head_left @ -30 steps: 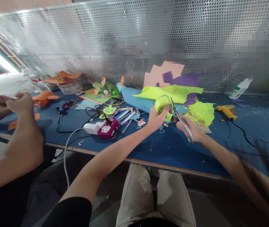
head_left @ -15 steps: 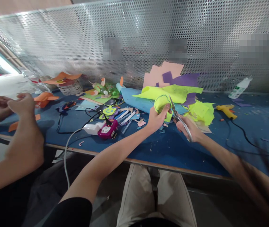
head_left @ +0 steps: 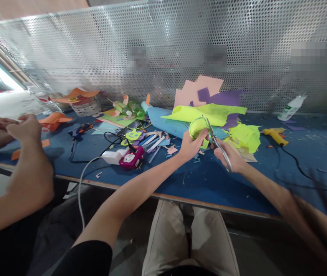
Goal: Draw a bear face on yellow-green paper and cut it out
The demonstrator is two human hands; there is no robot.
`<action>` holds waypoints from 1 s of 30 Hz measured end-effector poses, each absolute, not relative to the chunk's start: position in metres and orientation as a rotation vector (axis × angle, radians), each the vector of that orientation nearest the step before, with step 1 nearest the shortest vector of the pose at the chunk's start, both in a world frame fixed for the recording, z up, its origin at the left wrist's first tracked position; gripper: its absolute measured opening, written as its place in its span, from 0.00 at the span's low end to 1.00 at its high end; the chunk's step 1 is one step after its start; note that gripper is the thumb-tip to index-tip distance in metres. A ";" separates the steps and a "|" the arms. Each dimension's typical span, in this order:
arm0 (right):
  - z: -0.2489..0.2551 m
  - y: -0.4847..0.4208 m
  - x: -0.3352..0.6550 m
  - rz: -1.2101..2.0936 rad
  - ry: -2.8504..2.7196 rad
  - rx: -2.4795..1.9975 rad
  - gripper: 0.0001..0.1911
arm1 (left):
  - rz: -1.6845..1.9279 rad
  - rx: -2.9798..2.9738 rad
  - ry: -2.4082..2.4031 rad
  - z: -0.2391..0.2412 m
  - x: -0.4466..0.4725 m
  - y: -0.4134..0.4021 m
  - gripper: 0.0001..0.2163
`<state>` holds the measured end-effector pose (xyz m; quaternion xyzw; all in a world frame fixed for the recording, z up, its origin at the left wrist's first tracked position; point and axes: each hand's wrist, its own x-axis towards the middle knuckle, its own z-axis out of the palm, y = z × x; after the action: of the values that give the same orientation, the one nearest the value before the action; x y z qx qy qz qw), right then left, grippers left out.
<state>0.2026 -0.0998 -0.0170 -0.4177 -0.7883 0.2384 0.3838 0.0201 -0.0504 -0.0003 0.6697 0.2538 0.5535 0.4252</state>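
My left hand [head_left: 192,144] pinches a curled piece of yellow-green felt [head_left: 198,125] that bears a dark drawn line near its edge. In my right hand [head_left: 229,154] is a pair of scissors [head_left: 221,147], fingers wrapped about the handles. The blades point up and away, right at the felt's right edge. Behind both hands lie a larger yellow-green sheet [head_left: 206,114] and a blue sheet [head_left: 163,118]. A crumpled yellow-green piece [head_left: 245,137] rests just beyond my right hand.
A magenta power adapter [head_left: 131,157] with cables and paper scraps [head_left: 171,149] sit to the left. On the right are a yellow glue gun [head_left: 275,136] and a white glue bottle [head_left: 292,107]. Another person's hands [head_left: 27,128] work at far left. A perforated metal panel [head_left: 169,46] stands behind.
The felt piece in my left hand has turned and shifted slightly to the right. The scissors stay beside its edge, with only a slight shift of my right hand.
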 end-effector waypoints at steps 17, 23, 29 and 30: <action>-0.015 -0.100 0.206 0.596 -1.999 -1.040 0.31 | 1.341 1.757 0.644 -0.001 0.018 -0.051 0.23; -0.013 -0.101 0.210 0.635 -2.019 -1.027 0.31 | 1.367 1.743 0.624 -0.001 0.018 -0.052 0.22; -0.014 -0.102 0.210 0.687 -2.004 -1.051 0.31 | 1.393 1.619 0.594 -0.002 0.021 -0.048 0.23; -0.014 -0.102 0.211 0.687 -2.005 -1.051 0.31 | 1.400 1.620 0.608 -0.002 0.020 -0.048 0.24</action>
<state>0.2107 -0.1021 -0.0143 -0.4114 -0.7844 0.2690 0.3783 0.0205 -0.0481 -0.0015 0.6530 0.2450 0.5640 0.4421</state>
